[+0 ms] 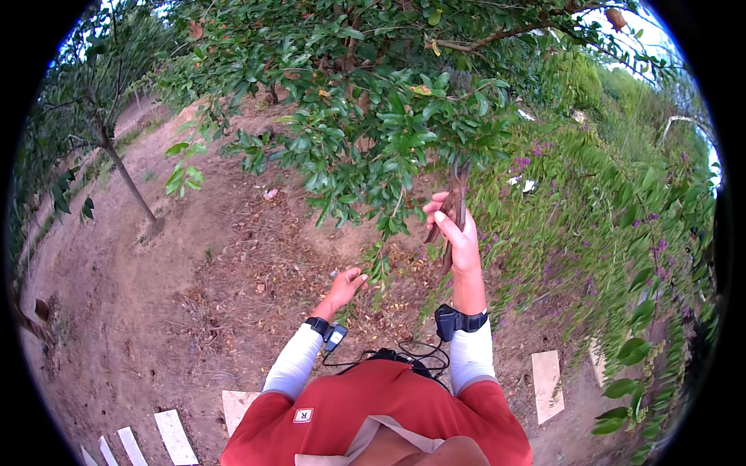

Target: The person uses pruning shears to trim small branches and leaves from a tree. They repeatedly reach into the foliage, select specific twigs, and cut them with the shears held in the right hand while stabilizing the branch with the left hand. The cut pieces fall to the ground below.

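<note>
Before me hangs the leafy crown of a fruit tree [379, 128], apparently a pomegranate. My right hand [463, 242] is raised against its lower right foliage. It grips a brown, worn-looking hand tool [462, 192], probably pruning shears; two handle-like ends stick out below the fingers. Leaves partly hide the tool's upper end, so I cannot tell whether its blades are apart. Lower and to the left, my left hand [345, 289] has its thumb and fingertips close together beside a hanging leafy twig [379, 265]. Whether the fingers pinch the twig is unclear.
Shrubs with purple flower or berry clusters [658, 250] crowd the right side. A slim tree trunk [129, 180] stands on bare soil at left. Pale paving slabs [176, 437] lie low left, another slab [548, 387] low right. Black cables [428, 352] loop near my waist.
</note>
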`<action>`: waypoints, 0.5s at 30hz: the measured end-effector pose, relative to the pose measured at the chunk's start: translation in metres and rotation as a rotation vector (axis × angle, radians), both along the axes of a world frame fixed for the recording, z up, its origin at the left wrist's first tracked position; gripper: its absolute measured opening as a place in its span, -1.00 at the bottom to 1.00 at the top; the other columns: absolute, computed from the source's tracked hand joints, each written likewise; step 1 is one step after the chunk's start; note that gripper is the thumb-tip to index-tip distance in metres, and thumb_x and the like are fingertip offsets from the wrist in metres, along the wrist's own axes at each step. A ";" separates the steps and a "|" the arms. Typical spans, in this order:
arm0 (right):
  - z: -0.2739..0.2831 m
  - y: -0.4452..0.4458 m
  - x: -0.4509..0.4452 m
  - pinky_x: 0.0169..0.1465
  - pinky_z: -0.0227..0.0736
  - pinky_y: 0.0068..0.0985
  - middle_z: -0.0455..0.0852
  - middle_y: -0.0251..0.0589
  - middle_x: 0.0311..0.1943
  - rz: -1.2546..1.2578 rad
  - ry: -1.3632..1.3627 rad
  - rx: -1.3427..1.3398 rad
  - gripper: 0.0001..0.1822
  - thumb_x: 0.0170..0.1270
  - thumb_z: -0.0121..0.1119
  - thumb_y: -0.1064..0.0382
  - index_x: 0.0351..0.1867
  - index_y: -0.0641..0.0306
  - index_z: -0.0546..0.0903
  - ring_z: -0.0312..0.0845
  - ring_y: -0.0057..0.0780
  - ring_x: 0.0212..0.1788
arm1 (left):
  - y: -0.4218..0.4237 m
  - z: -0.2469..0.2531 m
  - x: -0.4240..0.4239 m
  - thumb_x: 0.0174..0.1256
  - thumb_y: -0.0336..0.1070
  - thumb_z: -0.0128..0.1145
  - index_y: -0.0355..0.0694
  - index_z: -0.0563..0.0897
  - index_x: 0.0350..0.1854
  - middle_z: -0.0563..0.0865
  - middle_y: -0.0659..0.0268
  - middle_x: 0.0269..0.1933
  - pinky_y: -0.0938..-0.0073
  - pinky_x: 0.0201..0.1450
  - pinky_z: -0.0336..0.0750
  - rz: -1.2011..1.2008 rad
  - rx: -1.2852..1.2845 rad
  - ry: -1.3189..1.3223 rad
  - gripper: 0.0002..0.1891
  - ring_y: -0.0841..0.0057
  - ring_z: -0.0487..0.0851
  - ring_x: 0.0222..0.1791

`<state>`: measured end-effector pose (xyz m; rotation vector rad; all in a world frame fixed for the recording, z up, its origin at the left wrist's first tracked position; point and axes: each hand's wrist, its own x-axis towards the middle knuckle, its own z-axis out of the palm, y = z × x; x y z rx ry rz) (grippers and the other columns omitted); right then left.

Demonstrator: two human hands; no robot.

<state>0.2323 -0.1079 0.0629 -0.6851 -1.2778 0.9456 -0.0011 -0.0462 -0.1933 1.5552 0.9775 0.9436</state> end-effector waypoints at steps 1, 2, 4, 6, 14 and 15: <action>0.011 -0.002 -0.004 -0.05 0.44 -0.53 0.65 -0.21 -0.12 0.017 0.008 0.041 -0.60 0.29 0.17 0.28 0.13 0.31 0.44 0.50 -0.59 -0.21 | 0.000 0.001 -0.001 0.43 -0.26 0.10 -0.24 0.57 -0.31 0.63 0.49 -0.43 0.61 -0.27 0.37 -0.001 0.010 0.013 -0.83 0.75 0.46 -0.39; 0.024 -0.004 -0.009 -0.04 0.42 -0.54 0.64 -0.20 -0.08 0.042 0.021 0.110 -0.58 0.29 0.14 0.30 0.17 0.33 0.42 0.49 -0.60 -0.20 | -0.001 0.001 -0.001 0.43 -0.26 0.09 -0.24 0.57 -0.31 0.63 0.49 -0.43 0.61 -0.27 0.37 -0.002 0.019 0.025 -0.83 0.75 0.46 -0.39; 0.051 -0.007 -0.023 -0.03 0.42 -0.54 0.62 -0.20 -0.05 0.079 0.040 0.200 -0.54 0.29 0.13 0.28 0.20 0.35 0.40 0.49 -0.60 -0.19 | 0.000 -0.003 -0.002 0.43 -0.25 0.09 -0.23 0.57 -0.33 0.63 0.48 -0.43 0.62 -0.27 0.36 0.000 0.021 0.016 -0.82 0.75 0.46 -0.39; 0.076 -0.008 -0.035 -0.03 0.41 -0.55 0.59 -0.19 -0.02 0.121 0.033 0.259 -0.48 0.28 0.13 0.26 0.26 0.39 0.36 0.49 -0.60 -0.18 | 0.002 -0.010 -0.001 0.43 -0.25 0.09 -0.23 0.56 -0.34 0.64 0.48 -0.43 0.62 -0.28 0.36 0.009 0.007 -0.029 -0.82 0.76 0.46 -0.39; 0.122 0.021 -0.071 -0.06 0.44 -0.54 0.62 -0.09 -0.05 0.122 0.137 0.258 -0.27 0.32 0.12 0.24 0.45 0.41 0.10 0.55 -0.54 -0.18 | -0.003 0.000 0.002 0.44 -0.25 0.10 -0.22 0.58 -0.33 0.62 0.51 -0.44 0.63 -0.29 0.36 -0.002 0.019 -0.031 -0.82 0.77 0.46 -0.41; 0.124 0.025 -0.074 -0.06 0.44 -0.54 0.63 -0.08 -0.06 0.111 0.163 0.254 -0.26 0.32 0.11 0.23 0.45 0.40 0.09 0.55 -0.53 -0.18 | -0.004 0.002 0.002 0.44 -0.25 0.10 -0.22 0.59 -0.33 0.62 0.52 -0.45 0.63 -0.29 0.36 0.000 0.018 -0.042 -0.82 0.77 0.46 -0.41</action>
